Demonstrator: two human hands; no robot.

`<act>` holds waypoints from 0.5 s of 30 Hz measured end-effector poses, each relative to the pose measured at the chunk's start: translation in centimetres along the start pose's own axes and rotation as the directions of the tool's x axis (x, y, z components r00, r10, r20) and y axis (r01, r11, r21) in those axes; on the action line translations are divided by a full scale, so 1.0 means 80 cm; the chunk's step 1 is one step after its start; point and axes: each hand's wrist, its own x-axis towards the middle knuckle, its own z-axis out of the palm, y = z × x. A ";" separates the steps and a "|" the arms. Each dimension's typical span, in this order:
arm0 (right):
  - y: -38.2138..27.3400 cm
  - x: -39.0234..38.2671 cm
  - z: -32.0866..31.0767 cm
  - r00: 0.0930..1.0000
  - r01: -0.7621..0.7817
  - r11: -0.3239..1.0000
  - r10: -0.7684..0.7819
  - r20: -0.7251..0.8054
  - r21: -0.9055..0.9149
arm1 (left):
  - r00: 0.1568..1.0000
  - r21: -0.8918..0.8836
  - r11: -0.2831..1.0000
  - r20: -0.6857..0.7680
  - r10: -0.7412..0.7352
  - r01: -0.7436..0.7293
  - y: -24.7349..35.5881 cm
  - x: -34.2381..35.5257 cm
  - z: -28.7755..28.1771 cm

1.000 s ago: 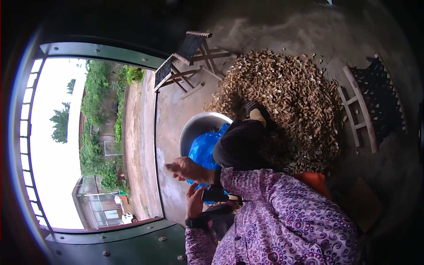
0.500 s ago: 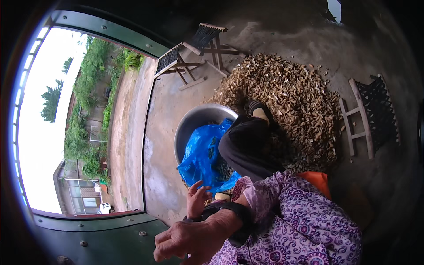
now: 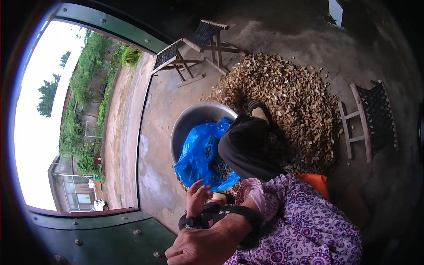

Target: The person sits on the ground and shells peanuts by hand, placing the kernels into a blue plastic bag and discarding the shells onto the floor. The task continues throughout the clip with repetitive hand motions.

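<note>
My left hand [image 3: 196, 198] is raised with its fingers spread, and a dark watch [image 3: 193, 222] is around its wrist. Nothing shows in its fingers. In front of that forearm crosses my right hand [image 3: 198, 248], its fingers curled in near the lower edge. A wide dark band [image 3: 248, 218] circles the right wrist. Whatever the right fingers may grip is hidden. Just beyond the left fingers, a blue plastic bag [image 3: 201, 148] lies crumpled in a metal basin [image 3: 179, 128]. Small dark pieces show beside the bag.
A big heap of brown shells [image 3: 287, 97], like peanut shells, spreads beyond my dark-trousered leg [image 3: 243, 145]. Two folding stools [image 3: 174, 62] stand at the far side, and another stool [image 3: 375, 117] is at the right. An orange thing [image 3: 316, 183] lies beside my patterned shirt. A doorway opens at the left.
My right hand has shifted right and slightly down, baring the watch on the left wrist. The left hand stays raised. The whole view has shifted slightly.
</note>
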 end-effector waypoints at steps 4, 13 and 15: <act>-0.007 -0.003 -0.005 0.998 -0.039 0.999 0.041 0.038 -0.038 | 1.000 0.031 0.999 -0.009 -0.019 0.019 -0.003 0.007 0.005; -0.017 -0.008 -0.014 0.999 0.036 0.999 -0.036 0.040 0.007 | 0.999 0.038 0.999 0.002 -0.034 0.034 -0.002 0.020 0.014; -0.025 -0.004 -0.025 0.997 0.071 0.997 -0.072 0.028 0.038 | 0.999 0.052 0.998 -0.001 -0.033 0.033 -0.001 0.023 0.016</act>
